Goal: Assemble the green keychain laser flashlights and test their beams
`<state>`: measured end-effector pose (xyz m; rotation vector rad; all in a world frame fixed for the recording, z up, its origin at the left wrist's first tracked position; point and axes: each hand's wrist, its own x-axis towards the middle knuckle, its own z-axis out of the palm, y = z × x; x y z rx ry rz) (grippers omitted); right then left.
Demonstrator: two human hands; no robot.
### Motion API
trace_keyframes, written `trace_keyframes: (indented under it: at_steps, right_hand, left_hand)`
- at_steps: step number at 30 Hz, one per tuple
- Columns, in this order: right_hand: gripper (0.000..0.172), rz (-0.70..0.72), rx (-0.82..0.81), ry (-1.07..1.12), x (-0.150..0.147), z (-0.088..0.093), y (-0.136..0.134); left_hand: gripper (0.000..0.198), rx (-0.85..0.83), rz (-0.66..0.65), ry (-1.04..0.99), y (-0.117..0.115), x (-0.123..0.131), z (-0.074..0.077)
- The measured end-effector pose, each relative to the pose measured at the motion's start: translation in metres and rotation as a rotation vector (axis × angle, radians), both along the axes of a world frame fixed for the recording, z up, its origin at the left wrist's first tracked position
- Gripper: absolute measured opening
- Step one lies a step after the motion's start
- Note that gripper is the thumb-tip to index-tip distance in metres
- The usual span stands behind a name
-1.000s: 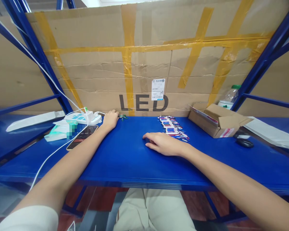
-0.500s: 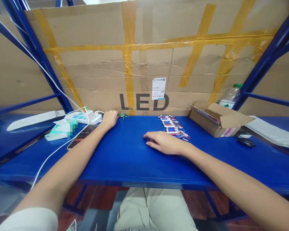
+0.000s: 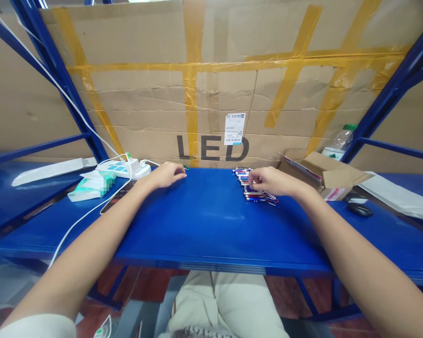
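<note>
On the blue table, a row of small metallic pen-like tubes [image 3: 255, 199] in red, blue and silver lies right of centre, with carabiner clips at their right ends. My right hand [image 3: 270, 180] is over the middle of this row, fingers curled down onto the tubes; its fingertips look pinched together, and what is between them is hidden. Near the back edge, my left hand [image 3: 167, 175] rests with loosely bent fingers, its thumb apart from them. Just past its fingertips a small green metallic piece [image 3: 186, 167] peeks out, mostly covered by the hand.
Left of me are a power strip [image 3: 141, 170], a phone [image 3: 114, 203], a green-and-white packet [image 3: 91, 185] and a white cable [image 3: 74, 227]. To the right stand an open cardboard box [image 3: 333, 180], a black mouse [image 3: 360, 210] and a bottle [image 3: 340, 141]. A large carton [image 3: 148, 108] walls the back.
My right hand has moved right and back, from beside the row to over it. My left hand has shifted slightly right, covering most of the green piece.
</note>
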<state>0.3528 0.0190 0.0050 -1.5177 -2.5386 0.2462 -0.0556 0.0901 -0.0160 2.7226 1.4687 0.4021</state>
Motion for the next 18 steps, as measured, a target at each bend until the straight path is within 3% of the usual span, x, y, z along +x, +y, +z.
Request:
trace_keyframes:
  at_steps: [5, 18]
  right_hand:
    - [0.01, 0.049, -0.238, 0.019, 0.0087, 0.0016, -0.0008]
    - [0.011, 0.022, -0.164, -0.072, -0.0001, -0.0052, -0.0009]
  left_hand:
    - [0.04, -0.085, -0.009, 0.03, -0.0015, 0.0029, -0.0018]
    - [0.038, -0.119, -0.025, 0.05, -0.0046, 0.0059, -0.004]
